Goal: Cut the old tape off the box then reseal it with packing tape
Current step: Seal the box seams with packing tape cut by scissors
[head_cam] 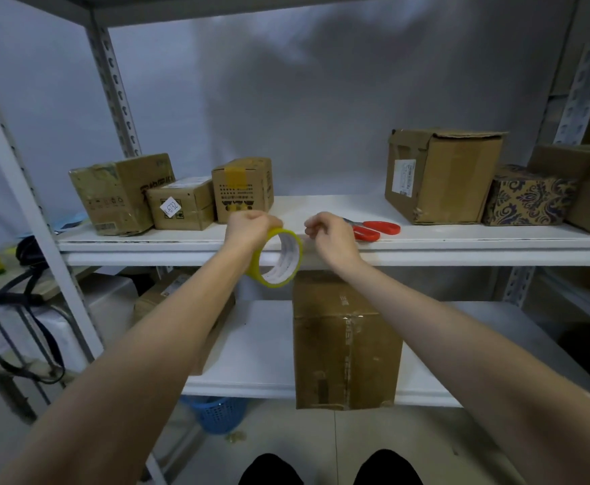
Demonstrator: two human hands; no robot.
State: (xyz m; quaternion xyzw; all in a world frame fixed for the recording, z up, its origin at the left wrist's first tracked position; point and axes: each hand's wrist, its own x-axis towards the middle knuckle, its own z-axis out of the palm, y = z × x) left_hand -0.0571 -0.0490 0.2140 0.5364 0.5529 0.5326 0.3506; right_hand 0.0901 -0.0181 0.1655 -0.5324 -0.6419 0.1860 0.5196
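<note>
Left hand (248,227) grips the tape roll (279,257) by its rim. Right hand (328,236), fingers curled, is just beside it; any hold is indeterminate. Box (346,344) stands below the right hand. The roll is probably light and stiff: hold the rim, pinch the tacky end.

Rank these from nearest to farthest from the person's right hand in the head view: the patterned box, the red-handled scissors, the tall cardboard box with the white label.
1. The red-handled scissors, just right of the right hand.
2. The tall cardboard box with the white label, farther right and back.
3. The patterned box, farthest right, beyond that box.
</note>
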